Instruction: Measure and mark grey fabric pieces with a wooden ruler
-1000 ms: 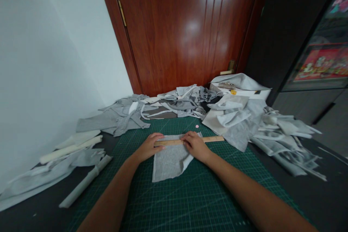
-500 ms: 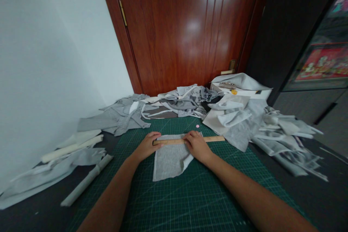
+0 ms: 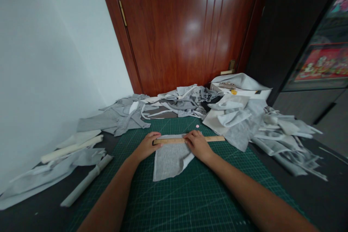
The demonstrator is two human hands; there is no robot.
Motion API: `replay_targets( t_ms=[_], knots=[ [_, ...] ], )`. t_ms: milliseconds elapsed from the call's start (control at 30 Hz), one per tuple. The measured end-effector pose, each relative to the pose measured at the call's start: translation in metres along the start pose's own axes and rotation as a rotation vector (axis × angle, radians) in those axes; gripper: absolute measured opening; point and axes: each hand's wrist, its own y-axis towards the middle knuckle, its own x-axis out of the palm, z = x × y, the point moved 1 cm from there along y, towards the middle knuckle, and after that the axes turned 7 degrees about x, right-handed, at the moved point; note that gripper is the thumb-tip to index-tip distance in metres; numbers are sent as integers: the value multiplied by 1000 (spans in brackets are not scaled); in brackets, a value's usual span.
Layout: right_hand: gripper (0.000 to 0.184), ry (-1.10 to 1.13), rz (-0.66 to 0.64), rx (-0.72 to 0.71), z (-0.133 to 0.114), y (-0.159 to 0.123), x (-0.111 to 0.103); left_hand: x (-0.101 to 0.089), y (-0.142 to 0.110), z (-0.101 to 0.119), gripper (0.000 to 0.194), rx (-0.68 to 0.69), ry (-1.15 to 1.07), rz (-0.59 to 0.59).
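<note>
Where the left hand [image 3: 146, 146] meets the ruler [image 3: 214, 139], fingers lie along the far side and thumb along the near side: a light pinch at the left end. Right hand [image 3: 198, 145] bunched, fingertips down on the ruler past its middle; cannot tell whether it grips or only presses. Ruler's right end runs free beyond the knuckles, over the mat [image 3: 168, 212].

Cloth [image 3: 171, 159] under the ruler, near the top edge, most of it spread toward the wearer. Lower left corner flat; right side curls up below the right hand.

Handling, as judged: ruler looks like wood, thin, stiff, light; best held near both ends, fingers flat, as pressure at one point could let it pivot. Cloth seems soft, limp, with some grip from its weave; likely to ruck if pushed. Better taken by a corner or pressed flat with open fingers. Neither looks fragile.

Farther out: pink disc [image 3: 197, 126] on the mat, just beyond the right hand. Grey scraps [image 3: 119, 117] beyond the mat's far left corner, a pale roll [image 3: 84, 185] nearer on the left. Large grey pieces [image 3: 244, 125] at right, in front of a white box [image 3: 261, 94]. Red-brown door [image 3: 176, 36] behind.
</note>
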Motion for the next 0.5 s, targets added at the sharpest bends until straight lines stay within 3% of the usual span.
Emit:
replay_targets(
  t_ms=[500],
  knots=[
    [20,71,39,-73,11,5,11,-2,1,1,41,-7,1,-12]
  ],
)
